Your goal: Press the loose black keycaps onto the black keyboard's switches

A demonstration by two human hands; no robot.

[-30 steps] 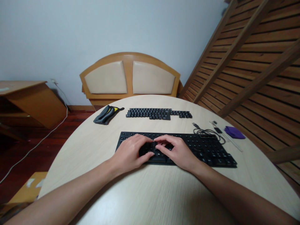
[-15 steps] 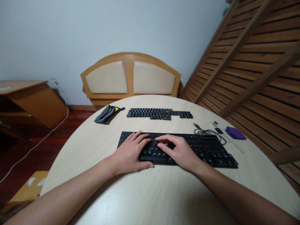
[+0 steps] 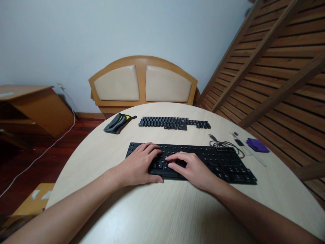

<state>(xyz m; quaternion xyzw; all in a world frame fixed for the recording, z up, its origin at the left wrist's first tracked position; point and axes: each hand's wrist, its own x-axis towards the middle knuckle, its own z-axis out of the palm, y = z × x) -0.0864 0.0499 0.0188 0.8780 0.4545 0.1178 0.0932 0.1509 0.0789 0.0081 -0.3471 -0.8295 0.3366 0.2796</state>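
Note:
A black keyboard lies flat on the round table, with many key positions showing bare switches. My left hand rests over its left part, fingers spread on top and thumb along the front edge. Beside it, my right hand bends over the lower left keys, thumb and index finger pinched around a small black keycap that the fingertips partly hide. Behind the keyboard, loose black keycaps stand in neat rows.
On the pale table are a grey and yellow pouch at left, a coiled USB cable, a thin metal tool and a purple cloth at right. A headboard stands behind; a slatted wooden panel leans at right.
My right hand has shifted slightly left and down over the keys, its fingertips a little closer to the keyboard. My left hand keeps nearly the same place. The view has moved slightly.

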